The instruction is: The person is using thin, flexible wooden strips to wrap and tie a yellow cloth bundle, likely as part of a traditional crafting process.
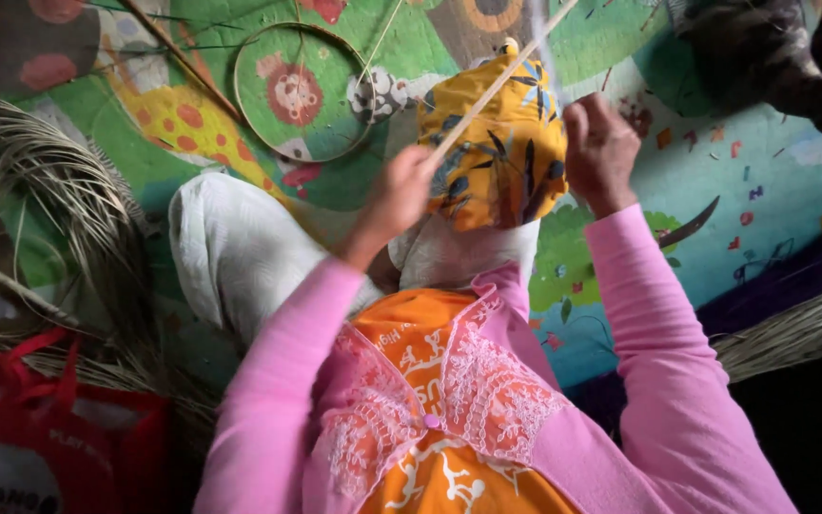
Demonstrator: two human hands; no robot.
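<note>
My left hand (397,195) is closed around the lower end of a thin pale cane strip (501,81) that slants up to the right, across a yellow patterned cloth (511,176) over my knee. My right hand (601,148) is a fist just right of the cloth. It seems to pinch a thin blurred strand that rises toward the top edge; I cannot tell for sure. Both arms are in pink sleeves.
A round cane hoop (302,90) lies on the colourful mat (773,162) ahead. A white cloth (230,247) covers my left leg. Bundled dry strands (40,181) curl at the left, and more lie at the right (801,328). A red bag (59,428) sits at bottom left, a dark curved blade (692,224) at the right.
</note>
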